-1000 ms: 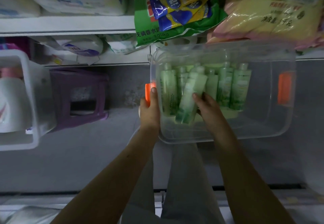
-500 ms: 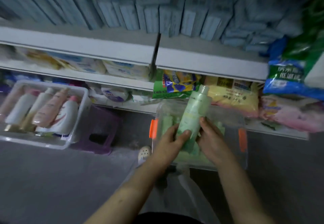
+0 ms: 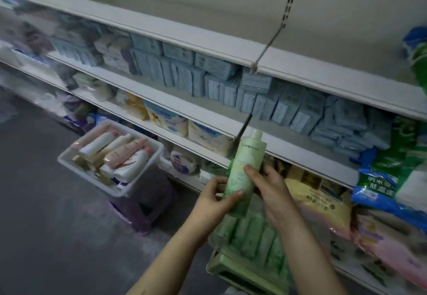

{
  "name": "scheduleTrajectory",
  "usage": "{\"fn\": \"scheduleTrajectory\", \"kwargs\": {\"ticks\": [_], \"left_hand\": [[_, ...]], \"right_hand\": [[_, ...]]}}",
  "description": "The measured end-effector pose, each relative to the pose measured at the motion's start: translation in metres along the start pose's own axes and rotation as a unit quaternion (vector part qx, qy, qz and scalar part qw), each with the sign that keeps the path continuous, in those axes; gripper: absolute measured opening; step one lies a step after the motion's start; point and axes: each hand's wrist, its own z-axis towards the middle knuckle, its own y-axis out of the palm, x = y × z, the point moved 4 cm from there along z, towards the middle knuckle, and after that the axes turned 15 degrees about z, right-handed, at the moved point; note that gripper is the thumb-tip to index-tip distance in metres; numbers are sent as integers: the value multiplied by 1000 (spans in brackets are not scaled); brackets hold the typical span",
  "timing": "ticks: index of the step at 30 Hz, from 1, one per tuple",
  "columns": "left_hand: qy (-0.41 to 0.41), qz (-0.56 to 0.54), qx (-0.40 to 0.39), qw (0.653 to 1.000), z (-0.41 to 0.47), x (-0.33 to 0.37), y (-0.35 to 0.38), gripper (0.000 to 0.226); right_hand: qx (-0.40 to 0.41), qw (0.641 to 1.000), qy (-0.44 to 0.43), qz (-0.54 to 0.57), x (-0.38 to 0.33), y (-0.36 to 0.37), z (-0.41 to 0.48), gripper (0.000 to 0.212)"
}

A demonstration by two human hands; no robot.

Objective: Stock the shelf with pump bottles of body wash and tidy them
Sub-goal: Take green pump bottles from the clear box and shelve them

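I hold one pale green bottle [image 3: 246, 167] upright in front of the shelves, its cap pointing up. My left hand [image 3: 213, 200] grips its lower part, thumb across the front. My right hand [image 3: 268, 187] wraps its right side, fingers on the label. Below my hands sits a clear bin [image 3: 221, 263] holding several more green bottles [image 3: 254, 237]. The upper shelf board [image 3: 231, 10] is bare in the middle, with a metal divider rod [image 3: 269, 47] across it.
A second clear bin [image 3: 141, 174] of pink and white bottles rests on a purple stool [image 3: 143, 209] at the left. Blue packets [image 3: 233, 86] fill the middle shelf. Bags [image 3: 323, 207] crowd the low shelf at right. Grey floor [image 3: 46, 213] lies to the left.
My right hand lifted one green bottle out of the bin; my left hand left the bin's rim and joined it. The bottle rose and my view tilted up to the higher shelves.
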Motion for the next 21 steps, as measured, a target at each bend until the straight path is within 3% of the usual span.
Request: {"fn": "scheduleTrajectory", "kwargs": {"ticks": [4,13,18,21], "left_hand": [[6,-25,40,999,-10,-5,-77,18],[35,-95,217,971,-74,-31,-327,17],[46,-102,264,958,-95,-42,-425,20],[56,-107,269,955,-88,-38,-464,15]], "right_hand": [[-49,998,17,31,22,70,-1,15],[-123,990,33,68,104,278,-18,18],[-158,984,35,79,138,374,-28,30],[-166,983,29,70,146,411,-21,20]]}}
